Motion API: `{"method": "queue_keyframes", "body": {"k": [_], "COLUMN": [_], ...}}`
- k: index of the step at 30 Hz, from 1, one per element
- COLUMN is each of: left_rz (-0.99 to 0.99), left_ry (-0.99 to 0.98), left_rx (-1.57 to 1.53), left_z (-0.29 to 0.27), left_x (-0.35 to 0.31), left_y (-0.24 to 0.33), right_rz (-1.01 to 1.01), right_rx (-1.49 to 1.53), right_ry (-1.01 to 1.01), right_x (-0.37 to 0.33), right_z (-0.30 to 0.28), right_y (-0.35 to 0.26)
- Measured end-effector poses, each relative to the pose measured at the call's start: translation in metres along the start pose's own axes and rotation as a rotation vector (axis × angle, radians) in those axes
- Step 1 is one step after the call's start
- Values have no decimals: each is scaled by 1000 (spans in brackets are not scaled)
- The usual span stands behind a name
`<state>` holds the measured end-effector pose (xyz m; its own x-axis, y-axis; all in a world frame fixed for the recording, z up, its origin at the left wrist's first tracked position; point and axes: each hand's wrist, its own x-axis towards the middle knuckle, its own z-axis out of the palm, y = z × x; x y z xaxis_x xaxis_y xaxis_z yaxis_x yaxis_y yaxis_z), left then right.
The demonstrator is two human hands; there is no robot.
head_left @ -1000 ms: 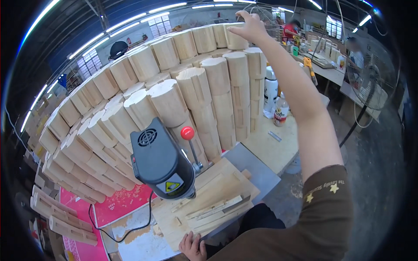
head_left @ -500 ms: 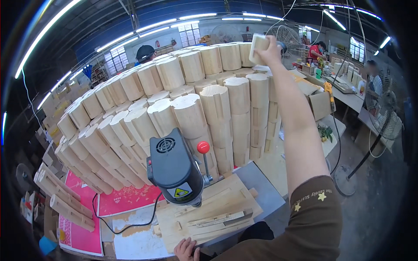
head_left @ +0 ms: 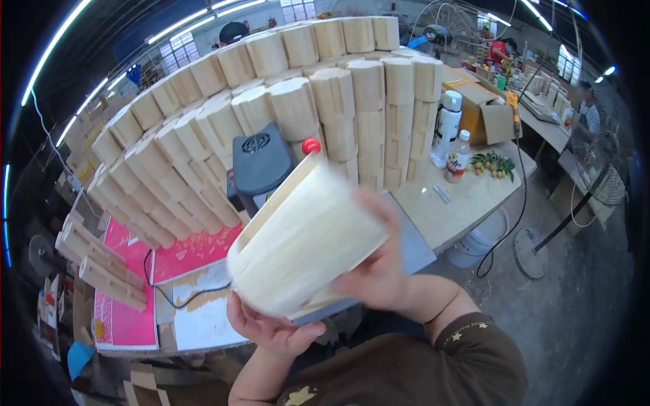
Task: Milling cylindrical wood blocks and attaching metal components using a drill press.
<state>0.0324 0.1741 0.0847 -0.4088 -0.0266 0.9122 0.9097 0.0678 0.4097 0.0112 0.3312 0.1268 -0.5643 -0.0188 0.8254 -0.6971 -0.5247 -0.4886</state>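
Observation:
A pale wooden cylinder block (head_left: 308, 237) with a long groove is held tilted in front of me, slightly blurred. My left hand (head_left: 274, 328) cups its lower end from below, fingers partly behind it. My right hand (head_left: 379, 260), smeared by motion, grips the other end from the right. Just beyond the block stands a dark grey bench drill press (head_left: 261, 159) with a red-knobbed lever (head_left: 311, 146). The block hides the drill's lower part and most of the work board.
Stacked wooden cylinders (head_left: 288, 111) form a high wall behind the drill. Several longer grooved pieces (head_left: 112, 284) lie at left on pink sheets. A white flask (head_left: 447, 122), a drink bottle (head_left: 458, 157) and leafy fruit (head_left: 494, 166) stand right. A black cable (head_left: 177, 306) crosses the table.
My right hand has come down from the top of the stack with the wooden block. My left hand has left the board and now holds the block too. The view has tilted downward.

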Motion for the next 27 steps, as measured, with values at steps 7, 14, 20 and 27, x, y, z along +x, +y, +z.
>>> {"method": "queue_keyframes", "body": {"k": [7, 14, 20, 27], "left_rz": [-426, -788, -1047, -1119], "left_ry": [399, 553, 616, 413], "left_rx": [46, 95, 132, 228], "left_z": [-30, -97, -96, -75], "left_x": [-23, -40, -86, -104], "left_y": [32, 18, -29, -73], "right_rz": [198, 273, 542, 264], "right_rx": [117, -1082, -1224, -1225], "right_ry": [-47, -338, -371, -494], "right_x": [-64, -61, -102, -91], "right_z": [59, -39, -122, -130], "right_y": [40, 40, 69, 75]}}
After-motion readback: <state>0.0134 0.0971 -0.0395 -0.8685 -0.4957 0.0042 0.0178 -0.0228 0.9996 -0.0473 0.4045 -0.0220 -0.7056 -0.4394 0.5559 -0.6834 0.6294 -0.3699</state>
